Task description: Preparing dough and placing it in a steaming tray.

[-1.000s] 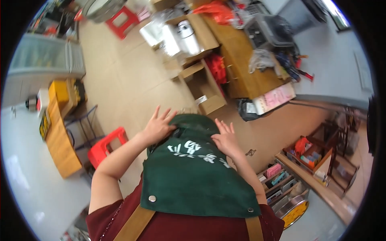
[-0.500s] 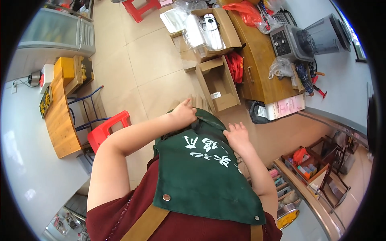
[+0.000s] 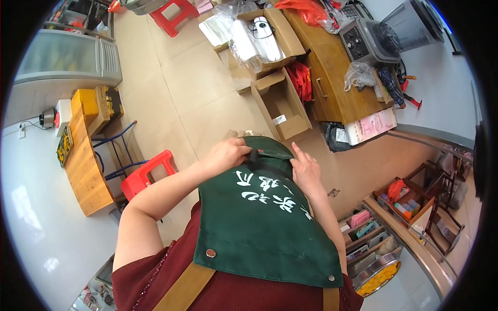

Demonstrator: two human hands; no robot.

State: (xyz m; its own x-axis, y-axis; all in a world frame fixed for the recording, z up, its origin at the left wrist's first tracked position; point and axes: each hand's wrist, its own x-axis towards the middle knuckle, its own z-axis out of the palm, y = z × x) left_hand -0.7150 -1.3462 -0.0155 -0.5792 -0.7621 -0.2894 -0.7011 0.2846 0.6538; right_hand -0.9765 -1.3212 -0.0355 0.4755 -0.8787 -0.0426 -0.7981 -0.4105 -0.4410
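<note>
A dark green apron (image 3: 270,228) with white lettering covers my front. At its left side, around waist height, my left hand (image 3: 228,155) is closed, its fingers curled at the cloth beside a small black piece (image 3: 252,156) that I cannot make out. On the opposite side my right hand (image 3: 307,168) rests against the apron's edge, fingers stretched out and apart, thumb side touching the cloth. Between the two hands the cloth folds into what looks like a pocket opening.
To the left are a red stool (image 3: 148,173) and a wooden table (image 3: 83,166). Ahead lies an open cardboard box (image 3: 282,106) beside a wooden cabinet (image 3: 332,88) bearing a blender (image 3: 371,44). A metal bowl (image 3: 378,272) of yellow pieces stands at lower right.
My left hand has moved left and slightly down, its fingers now curled at the apron. My right hand has shifted slightly. The surroundings have moved a little within the view.
</note>
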